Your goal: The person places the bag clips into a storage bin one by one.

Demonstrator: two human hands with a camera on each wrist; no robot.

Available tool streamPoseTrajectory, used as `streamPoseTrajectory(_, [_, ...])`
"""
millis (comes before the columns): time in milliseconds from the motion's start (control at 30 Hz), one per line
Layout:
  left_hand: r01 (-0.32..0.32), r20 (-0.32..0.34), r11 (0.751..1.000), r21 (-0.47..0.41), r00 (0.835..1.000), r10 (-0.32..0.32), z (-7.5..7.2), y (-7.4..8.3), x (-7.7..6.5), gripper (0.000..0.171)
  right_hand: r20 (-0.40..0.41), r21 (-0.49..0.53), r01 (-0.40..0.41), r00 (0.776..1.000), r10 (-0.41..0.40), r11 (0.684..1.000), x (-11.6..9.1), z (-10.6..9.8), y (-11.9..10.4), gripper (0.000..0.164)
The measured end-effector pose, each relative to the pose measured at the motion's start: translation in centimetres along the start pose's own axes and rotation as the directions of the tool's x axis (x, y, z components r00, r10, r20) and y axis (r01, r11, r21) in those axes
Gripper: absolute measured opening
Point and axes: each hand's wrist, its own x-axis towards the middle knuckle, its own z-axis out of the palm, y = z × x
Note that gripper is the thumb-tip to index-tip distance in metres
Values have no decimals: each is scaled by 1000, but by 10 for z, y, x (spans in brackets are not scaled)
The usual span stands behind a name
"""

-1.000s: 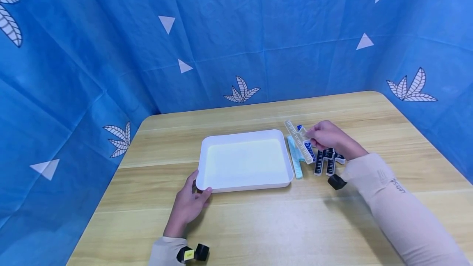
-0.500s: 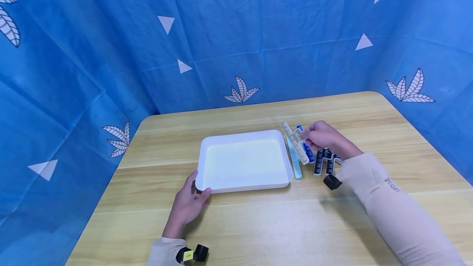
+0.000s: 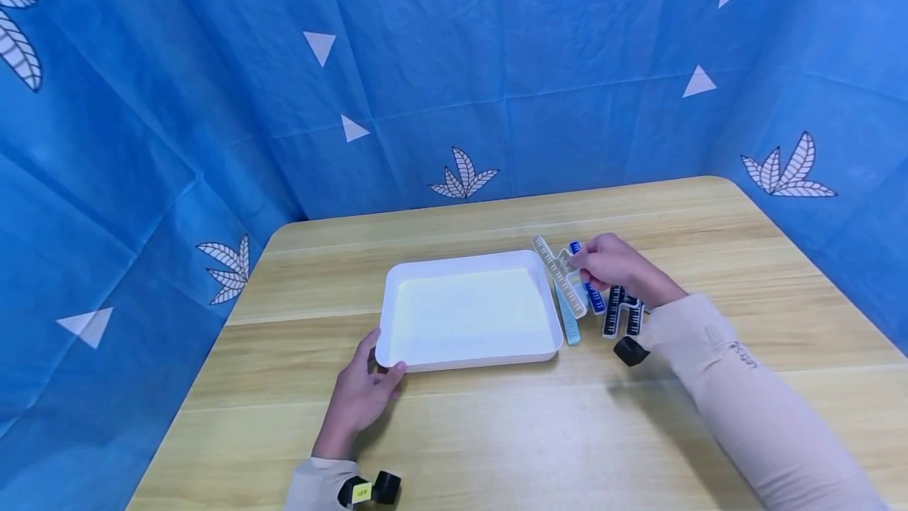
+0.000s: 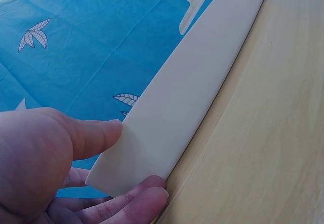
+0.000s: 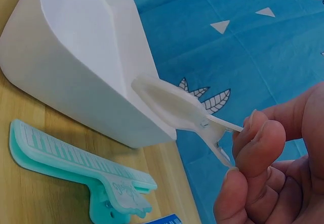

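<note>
My right hand (image 3: 606, 260) pinches a whitish clip with a piano-key pattern (image 3: 560, 277) by its handle end. The clip is raised beside the white tray (image 3: 468, 362), its long jaw overlapping the tray's right rim in the head view. From the right wrist, thumb and fingertips show on the two handle tabs of the clip (image 5: 172, 102). At the tray's near left corner, my left hand (image 3: 360, 393) grips with the thumb at the rim and fingers low on the wall. The tray's inside is bare.
On the wooden table, a mint-green clip (image 5: 81, 155) lies close along the tray's right side. A blue clip (image 3: 596, 303) and black clips (image 3: 613, 315) lie farther right, partly hidden under the right hand. Blue cloth (image 3: 454, 101) hangs behind the table's back edge.
My right hand has moved left with the whitish clip, from over the blue clip to the tray's right rim. The left hand and tray stay put.
</note>
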Motion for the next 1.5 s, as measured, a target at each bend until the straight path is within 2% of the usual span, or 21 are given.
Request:
streamPoseTrajectory(467, [-11,1,1000,-26,1000,11,0,2,-1,74,10,17,-6,1000,5,1000,5,7,1,28])
streamPoseTrajectory(900, [4,4,1000,-3,1000,-4,0,0,-1,76,17,20,-2,1000,2,1000,4,13,-5,26])
streamPoseTrajectory(1500, [-19,-2,1000,17,1000,19,0,0,-1,78,32,20,-4,999,3,1000,7,18,-5,29])
